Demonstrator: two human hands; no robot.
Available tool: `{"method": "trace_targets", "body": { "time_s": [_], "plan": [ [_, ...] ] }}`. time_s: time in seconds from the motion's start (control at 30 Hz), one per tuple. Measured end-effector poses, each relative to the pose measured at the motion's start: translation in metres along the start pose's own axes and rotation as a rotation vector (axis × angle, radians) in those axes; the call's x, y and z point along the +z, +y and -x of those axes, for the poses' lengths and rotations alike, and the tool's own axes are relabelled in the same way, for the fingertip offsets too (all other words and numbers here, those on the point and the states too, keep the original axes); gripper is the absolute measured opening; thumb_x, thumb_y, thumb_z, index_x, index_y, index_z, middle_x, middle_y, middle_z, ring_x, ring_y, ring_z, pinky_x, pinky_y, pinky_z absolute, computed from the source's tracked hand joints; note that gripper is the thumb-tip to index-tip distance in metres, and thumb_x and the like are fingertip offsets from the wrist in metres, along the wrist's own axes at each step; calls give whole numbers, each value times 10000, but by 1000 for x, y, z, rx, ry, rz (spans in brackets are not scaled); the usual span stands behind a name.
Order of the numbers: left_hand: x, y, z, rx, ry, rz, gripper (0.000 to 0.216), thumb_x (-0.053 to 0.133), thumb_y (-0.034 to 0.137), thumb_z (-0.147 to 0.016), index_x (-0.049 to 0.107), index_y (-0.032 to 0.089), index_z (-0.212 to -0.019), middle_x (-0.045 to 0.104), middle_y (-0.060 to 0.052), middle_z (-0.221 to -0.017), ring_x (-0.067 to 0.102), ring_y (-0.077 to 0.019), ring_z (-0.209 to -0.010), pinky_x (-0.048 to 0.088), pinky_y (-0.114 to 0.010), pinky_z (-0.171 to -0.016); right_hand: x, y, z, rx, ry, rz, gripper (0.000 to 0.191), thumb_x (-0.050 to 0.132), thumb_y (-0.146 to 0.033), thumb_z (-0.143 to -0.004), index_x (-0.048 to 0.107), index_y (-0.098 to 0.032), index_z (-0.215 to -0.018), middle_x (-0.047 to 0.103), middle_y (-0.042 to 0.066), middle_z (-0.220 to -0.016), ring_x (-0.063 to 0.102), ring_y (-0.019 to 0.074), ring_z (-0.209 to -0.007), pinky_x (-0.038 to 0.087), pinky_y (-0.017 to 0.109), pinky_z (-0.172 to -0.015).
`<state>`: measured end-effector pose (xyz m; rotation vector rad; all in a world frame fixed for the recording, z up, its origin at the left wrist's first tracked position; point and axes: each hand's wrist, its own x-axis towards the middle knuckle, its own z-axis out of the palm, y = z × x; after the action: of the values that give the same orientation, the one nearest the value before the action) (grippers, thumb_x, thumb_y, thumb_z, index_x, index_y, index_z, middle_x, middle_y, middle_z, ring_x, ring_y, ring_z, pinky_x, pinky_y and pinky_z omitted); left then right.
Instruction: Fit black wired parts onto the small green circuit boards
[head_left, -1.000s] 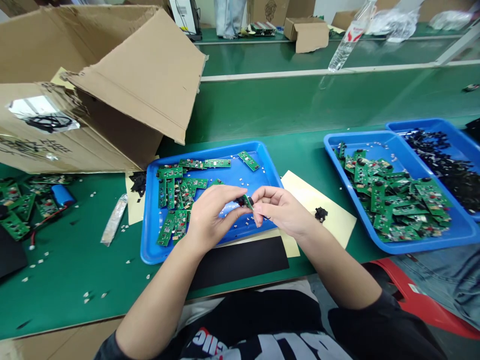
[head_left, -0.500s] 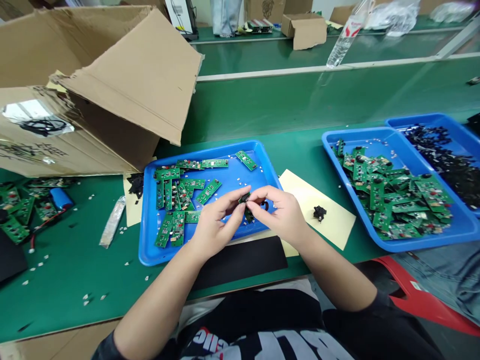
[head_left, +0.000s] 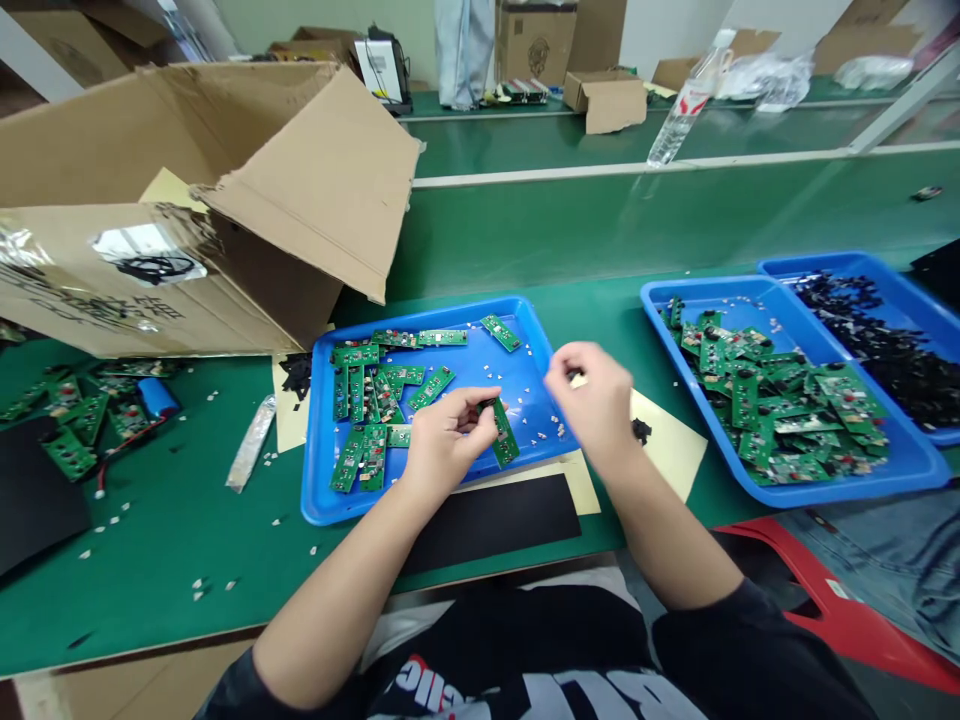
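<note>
Hands now separated: left hand (head_left: 444, 440) alone pinches the circuit board (head_left: 501, 432); right hand (head_left: 592, 400) has withdrawn rightward — fingers curled, apparently around something small and dark.

Items we cannot fully record:
- Right hand (head_left: 596, 405): blurred; we cannot tell what its fingers (head_left: 559, 365) pinch, if anything.
- Small black part (head_left: 640, 431) on the pale yellow paper sheet (head_left: 675, 450): half hidden behind the right wrist.
- Far-right blue plastic tray of black parts (head_left: 885, 340): cut off by the right edge.
- Black mat (head_left: 34, 500) on the green surface (head_left: 172, 530): cut off at the left edge.
- Print on the large torn cardboard box (head_left: 90, 300): too blurred for us to read.
</note>
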<state>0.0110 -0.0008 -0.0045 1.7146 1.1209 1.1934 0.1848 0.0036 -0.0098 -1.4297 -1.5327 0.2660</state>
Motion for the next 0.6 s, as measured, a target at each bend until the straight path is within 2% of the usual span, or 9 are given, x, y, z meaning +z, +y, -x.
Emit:
{"method": "trace_targets", "body": {
  "time_s": [0.03,0.1,0.23,0.33,0.47,0.6],
  "plan": [
    [-2,2,-1,-44,4,72,193,584,201,-781,674,123,-933,730,-51,-755,713,-162,-670,587,-225,-608,-3,4,-5,79,64,-54,88,495,-190,-804,522,-217,-725,556,15,-682,527,158,-634,433,316,-665],
    [-5,6,-3,-114,15,201,238,620,255,-775,658,120,-966,732,-80,-841,720,-194,-770,596,-270,-672,-8,7,-13,216,40,-268,49,543,-247,-790,519,-213,-764,554,-6,-688,548,146,-633,451,307,-658],
    [-10,5,-8,-184,70,316,318,687,335,-730,652,112,-953,729,-107,-862,716,-224,-807,582,-279,-644,-2,-10,-8,352,-335,-673,284,698,-307,-686,495,-219,-864,549,-34,-750,580,125,-688,482,296,-705],
    [-11,2,-10,-154,159,303,303,711,369,-700,664,116,-861,725,-86,-781,715,-210,-721,573,-277,-623,6,-27,6,389,-443,-765,369,745,-284,-636,478,-223,-882,535,-37,-782,568,117,-726,483,287,-724],
    [-9,0,-9,-107,177,289,304,711,386,-697,662,125,-845,712,-63,-722,709,-198,-675,563,-266,-595,9,-36,20,416,-323,-820,330,714,-290,-667,463,-230,-872,518,-36,-767,560,117,-717,489,285,-717],
    [0,-1,-7,-124,91,305,329,686,396,-731,634,130,-917,716,-84,-832,704,-180,-716,566,-270,-646,11,-35,34,477,-164,-865,372,724,-305,-633,454,-237,-880,512,-23,-803,560,129,-752,502,306,-782]
  ]
}}
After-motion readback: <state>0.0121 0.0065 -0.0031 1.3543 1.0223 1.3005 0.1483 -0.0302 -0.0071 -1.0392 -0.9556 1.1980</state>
